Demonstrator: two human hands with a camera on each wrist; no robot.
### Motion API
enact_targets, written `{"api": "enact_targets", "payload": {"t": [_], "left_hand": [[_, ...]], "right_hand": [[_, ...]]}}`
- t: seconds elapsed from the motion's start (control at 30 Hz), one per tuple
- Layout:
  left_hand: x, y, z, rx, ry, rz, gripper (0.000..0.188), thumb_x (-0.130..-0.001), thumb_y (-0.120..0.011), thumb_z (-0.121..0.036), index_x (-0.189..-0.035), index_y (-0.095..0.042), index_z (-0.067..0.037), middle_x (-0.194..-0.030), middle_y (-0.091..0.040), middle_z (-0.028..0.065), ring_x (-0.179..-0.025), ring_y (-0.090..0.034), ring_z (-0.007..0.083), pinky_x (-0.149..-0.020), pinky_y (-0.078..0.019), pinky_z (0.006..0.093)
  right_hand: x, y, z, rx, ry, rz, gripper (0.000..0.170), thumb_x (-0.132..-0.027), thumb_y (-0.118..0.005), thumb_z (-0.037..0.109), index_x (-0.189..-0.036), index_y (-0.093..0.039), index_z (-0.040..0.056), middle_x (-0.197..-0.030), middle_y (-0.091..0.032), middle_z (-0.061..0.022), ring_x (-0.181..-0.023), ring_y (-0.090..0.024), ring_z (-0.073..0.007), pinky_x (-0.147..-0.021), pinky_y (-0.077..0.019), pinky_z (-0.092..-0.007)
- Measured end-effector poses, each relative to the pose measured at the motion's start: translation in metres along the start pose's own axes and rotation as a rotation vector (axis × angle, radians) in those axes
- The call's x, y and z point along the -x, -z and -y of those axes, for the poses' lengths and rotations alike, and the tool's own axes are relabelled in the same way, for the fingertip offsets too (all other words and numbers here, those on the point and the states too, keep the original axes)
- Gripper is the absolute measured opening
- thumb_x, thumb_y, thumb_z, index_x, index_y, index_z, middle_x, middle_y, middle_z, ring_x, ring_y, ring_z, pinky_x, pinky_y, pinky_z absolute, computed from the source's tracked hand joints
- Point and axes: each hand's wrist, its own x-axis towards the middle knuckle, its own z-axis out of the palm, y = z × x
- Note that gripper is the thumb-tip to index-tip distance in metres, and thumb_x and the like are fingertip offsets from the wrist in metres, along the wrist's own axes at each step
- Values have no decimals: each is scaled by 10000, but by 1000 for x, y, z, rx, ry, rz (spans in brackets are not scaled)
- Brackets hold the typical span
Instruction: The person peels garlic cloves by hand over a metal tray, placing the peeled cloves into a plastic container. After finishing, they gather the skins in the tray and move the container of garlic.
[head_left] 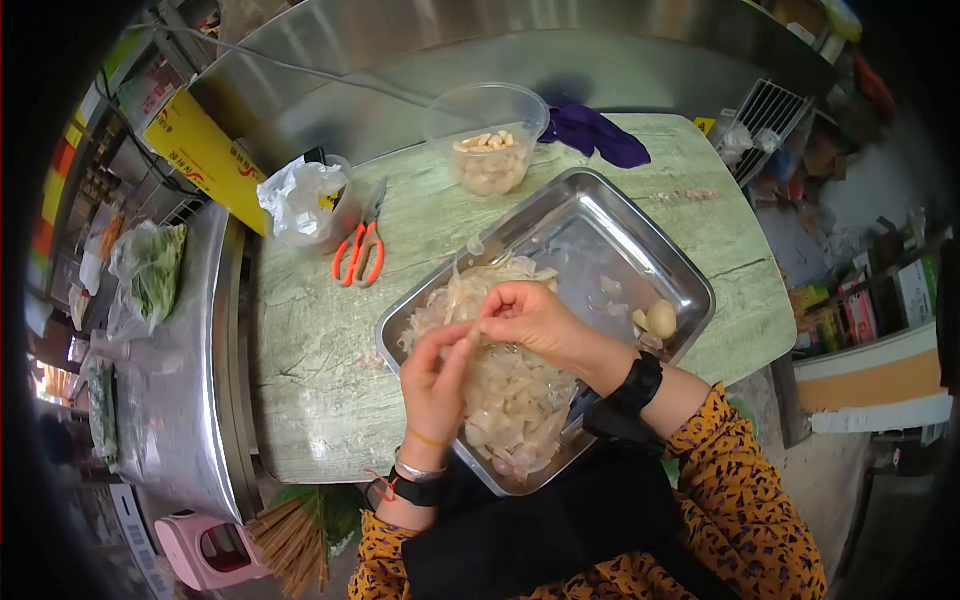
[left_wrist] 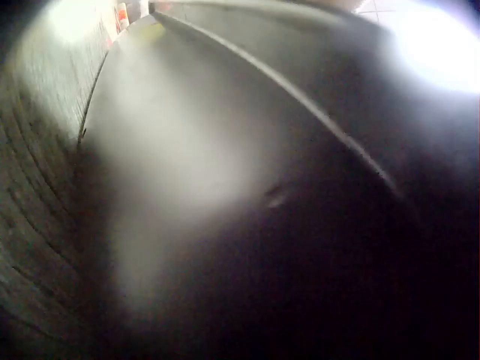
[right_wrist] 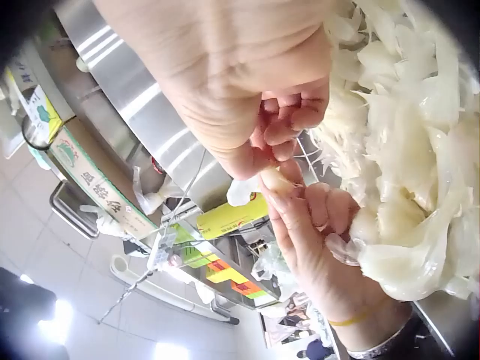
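Green table (head_left: 310,400), steel tray (head_left: 590,225): over the tray's pale peels (head_left: 515,400), left hand (head_left: 435,385) and right hand (head_left: 540,325) pinch one clove (right_wrist: 279,184) between closed fingertips. A loosened pinch or slick surface could drop it among lookalike peels. It looks creamy, small, partly hidden by fingers.

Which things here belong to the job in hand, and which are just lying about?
Likely the job:
pale piece, pinched by left hand and right hand
tray
pale heap
clear tub

Probably lying about:
orange-handled tool
purple cloth
yellow box
pink bin
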Motion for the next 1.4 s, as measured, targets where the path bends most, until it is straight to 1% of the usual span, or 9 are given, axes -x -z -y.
{"api": "enact_targets", "payload": {"t": [0.07, 0.17, 0.4, 0.47, 0.8, 0.9, 0.97, 1.1, 1.4], "left_hand": [[-1, 0, -10, 202, 208, 37, 248, -949, -549, -109, -1187, -551, -41, -797, -565, 1, -620, -467, 53, -550, -371, 185], [-2, -2, -9, 395, 272, 89, 209, -972, -507, -126, -1149, -545, -22, -752, -526, -15, -579, -410, 43, -505, -320, 186], [-6, 2, -13, 567, 358, 132, 185, -993, -486, -163, -1119, -522, -31, -755, -495, -21, -572, -406, 51, -483, -320, 200], [-4, -2, -13, 428, 296, 98, 168, -979, -519, -173, -1079, -537, -39, -722, -513, -16, -587, -422, 47, -512, -334, 188], [-5, 0, -7, 607, 371, 1, 143, -987, -515, -204, -1031, -537, -70, -785, -532, 0, -617, -433, 62, -538, -345, 196], [-5, 1, -7, 624, 279, -18, 139, -994, -499, -207, -1020, -533, -75, -813, -544, 4, -606, -421, 64, -531, -334, 193], [-4, 0, -9, 635, 227, -24, 183, -1008, -463, -196, -1044, -557, -44, -830, -553, 14, -597, -396, 54, -524, -326, 189], [-3, -1, -9, 512, 191, -9, 155, -992, -501, -170, -1090, -558, -64, -819, -555, -15, -605, -408, 42, -516, -318, 184], [-2, -7, -2, 291, 113, -98, 188, -932, -585, -74, -1107, -543, -22, -844, -552, -21, -694, -474, 25, -602, -384, 163]], "right_hand": [[-1, -4, -1, 39, 76, -35, 105, -793, -693, 79, -847, -613, 38, -747, -578, 39, -673, -513, -14, -593, -422, -167], [6, -6, 7, 264, 161, -80, 119, -760, -696, 55, -818, -595, 29, -719, -535, 50, -634, -456, -7, -552, -381, -173], [6, -12, 12, 294, 232, -54, 102, -782, -672, 15, -810, -576, 38, -732, -530, 53, -627, -441, -4, -553, -365, -170], [9, -17, 16, 546, 334, -107, 97, -751, -655, 7, -776, -565, 35, -719, -520, 43, -622, -429, -21, -559, -360, -184], [10, -16, 16, 538, 432, 86, 109, -728, -643, 25, -727, -537, 50, -712, -485, 40, -622, -407, -31, -538, -348, -202], [8, -13, 14, 471, 432, 32, 92, -742, -616, 19, -735, -530, 51, -719, -485, 44, -640, -418, -25, -555, -357, -199], [7, -9, 17, 165, 340, -106, 84, -758, -595, 8, -737, -523, 46, -733, -493, 49, -642, -424, -18, -563, -364, -191], [4, -2, 13, 427, 321, -163, 12, -803, -613, 26, -805, -608, 16, -753, -539, 47, -638, -439, -10, -573, -376, -178], [7, -9, 17, 455, 243, -49, 139, -795, -726, 88, -887, -680, -6, -714, -590, 33, -638, -487, -16, -569, -414, -180]]}}
